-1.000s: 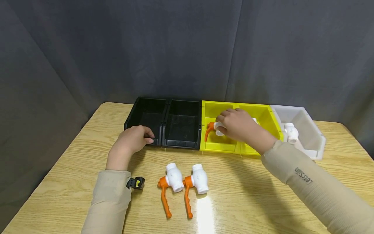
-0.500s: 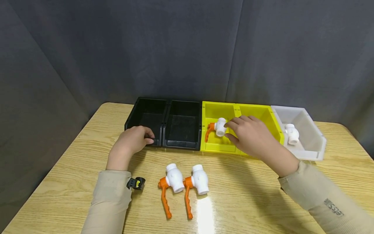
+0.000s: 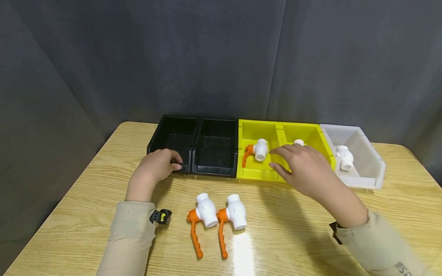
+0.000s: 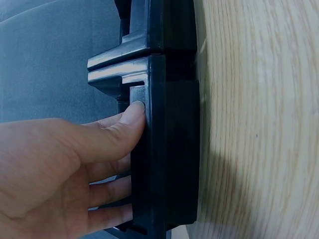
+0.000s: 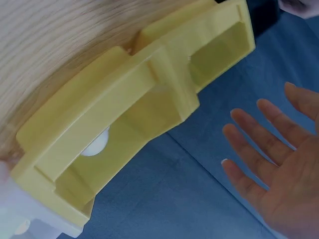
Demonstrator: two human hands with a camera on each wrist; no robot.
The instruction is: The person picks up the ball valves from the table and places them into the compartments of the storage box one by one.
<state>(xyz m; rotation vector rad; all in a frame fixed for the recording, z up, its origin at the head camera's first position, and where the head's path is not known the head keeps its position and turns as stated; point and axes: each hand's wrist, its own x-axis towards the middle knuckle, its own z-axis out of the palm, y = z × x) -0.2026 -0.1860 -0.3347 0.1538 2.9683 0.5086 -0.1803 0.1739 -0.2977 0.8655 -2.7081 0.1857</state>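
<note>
My right hand [image 3: 307, 166], fingers spread and holding nothing, hovers over the yellow bins; it also shows bare in the right wrist view. Just left of its fingertips, a white ball valve [image 3: 260, 150] with an orange lever lies in the left yellow bin [image 3: 260, 174]. Partly hidden behind that hand, a white valve [image 3: 299, 142] sits in the right yellow bin [image 3: 302, 130]. My left hand [image 3: 155, 165] rests at the front of the leftmost black bin [image 4: 154, 149], its thumb touching the lip and its other fingers loosely bent inside. Two more orange-levered ball valves [image 3: 206, 211] [image 3: 236, 212] lie on the table.
A second black bin [image 3: 215, 170] stands between the leftmost one and the yellow pair. At the right end a white bin [image 3: 367, 163] holds a white valve [image 3: 345, 158]. The wooden table [image 3: 86, 211] backs onto a grey curtain [image 3: 207, 57].
My right hand has let go of the orange-levered valve in the left yellow bin and drawn back to the right, its fingers opening. The left hand keeps its place.
</note>
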